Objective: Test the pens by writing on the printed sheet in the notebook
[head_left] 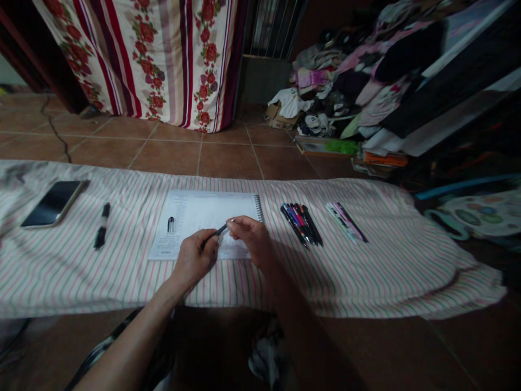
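Observation:
My left hand (197,254) is closed around the barrel of a dark pen (220,230), which slants up to the right. At the pen's upper end, the fingertips of my right hand (250,233) are pinched together; whether they hold a small separate part there is too small to make out. Both hands are over a spiral notebook (207,209) with a pale printed page. On its left side lies a dark, clear-bodied pen cap (171,224). To the right rests a bunch of several pens (301,224), with another small group of pens (345,222) beyond it.
A striped cloth (134,271) covers the low table. Toward its left end are a phone (55,203) and a black marker-like pen (102,225). A floral curtain (163,60) hangs behind; piled clothes (345,76) fill the back right.

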Motion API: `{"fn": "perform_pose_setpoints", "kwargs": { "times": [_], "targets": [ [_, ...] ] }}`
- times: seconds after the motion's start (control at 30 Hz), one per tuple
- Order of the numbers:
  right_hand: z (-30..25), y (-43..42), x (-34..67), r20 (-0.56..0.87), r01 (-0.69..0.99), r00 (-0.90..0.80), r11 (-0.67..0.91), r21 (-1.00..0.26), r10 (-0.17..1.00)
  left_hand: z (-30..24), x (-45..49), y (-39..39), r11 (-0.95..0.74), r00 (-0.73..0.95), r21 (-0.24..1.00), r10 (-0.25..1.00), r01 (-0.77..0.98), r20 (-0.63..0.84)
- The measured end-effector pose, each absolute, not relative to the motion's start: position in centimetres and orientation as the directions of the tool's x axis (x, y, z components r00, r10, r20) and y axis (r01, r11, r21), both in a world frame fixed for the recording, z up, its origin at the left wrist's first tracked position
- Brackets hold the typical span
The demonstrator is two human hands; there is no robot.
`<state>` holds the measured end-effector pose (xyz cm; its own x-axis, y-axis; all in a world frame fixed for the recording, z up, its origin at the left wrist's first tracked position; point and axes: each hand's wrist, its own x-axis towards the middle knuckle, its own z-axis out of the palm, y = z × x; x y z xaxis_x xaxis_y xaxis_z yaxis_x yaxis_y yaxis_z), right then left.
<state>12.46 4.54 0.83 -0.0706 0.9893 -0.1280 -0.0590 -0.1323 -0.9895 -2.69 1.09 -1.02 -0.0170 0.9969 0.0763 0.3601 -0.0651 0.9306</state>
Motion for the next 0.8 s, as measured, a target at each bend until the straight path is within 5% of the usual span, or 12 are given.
{"fn": "perform_pose_setpoints", "kwargs": {
  "times": [0.33, 0.8],
  "targets": [
    [-0.3, 4.7, 11.7, -0.101, 0.021, 0.007, -0.102, -0.995, 0.995, -1.2, -2.7, 1.0, -0.165, -0.020, 0.820, 0.977, 0.547, 0.210],
    [0.3, 4.3, 12.1, -0.183, -0.220, -0.114, -0.204, -0.954, 0.977, -2.5, -2.5, 1.2, -0.012, 0.018, 0.967, 1.000, 0.253, 0.008]
  ]
}}
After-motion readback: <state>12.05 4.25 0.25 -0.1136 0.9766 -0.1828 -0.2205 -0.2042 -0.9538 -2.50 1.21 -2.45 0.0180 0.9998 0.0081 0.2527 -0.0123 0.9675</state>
